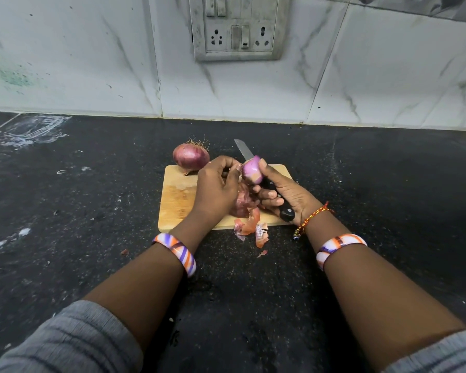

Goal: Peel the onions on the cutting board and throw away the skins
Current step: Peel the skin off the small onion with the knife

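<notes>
both hands up over the cutting board, left hand pinching at the half-peeled onion, right hand gripping the knife and thumbing that slick, firm bulb, so the papery skin looks best pulled from its loose edge.

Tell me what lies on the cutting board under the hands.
On the wooden cutting board, loose onion skins show between the left hand and right hand. Whatever lies directly beneath the hands is covered.
</notes>
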